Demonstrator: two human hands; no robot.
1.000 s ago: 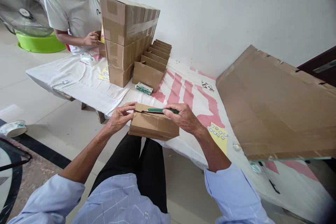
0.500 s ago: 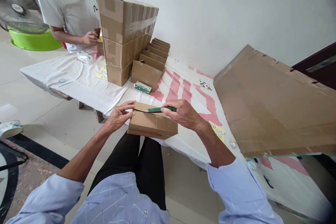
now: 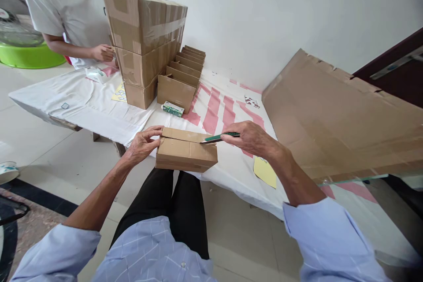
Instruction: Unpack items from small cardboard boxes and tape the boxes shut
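Note:
A small brown cardboard box [image 3: 187,150] sits at the front edge of the cloth-covered table, close to my body. A slit runs along the seam on its top. My left hand [image 3: 142,144] grips the box's left end, with thumb and fingers closed on the corner. In my right hand [image 3: 249,139] is a green utility knife [image 3: 220,138], its blade pointing left and its tip at the top seam, right of the middle. Beyond the box lies a small green-and-white carton [image 3: 172,109].
Taped boxes [image 3: 145,39] are stacked high at the back left, beside a row of open cardboard boxes [image 3: 178,90]. A co-worker's hand [image 3: 103,53] is behind the stack. A large cardboard sheet [image 3: 330,119] leans at right. Yellow paper [image 3: 265,172] lies near my right forearm.
My right hand has drawn the knife rightward along the box's top seam. My left hand keeps its hold on the left end. The whole view has shifted slightly.

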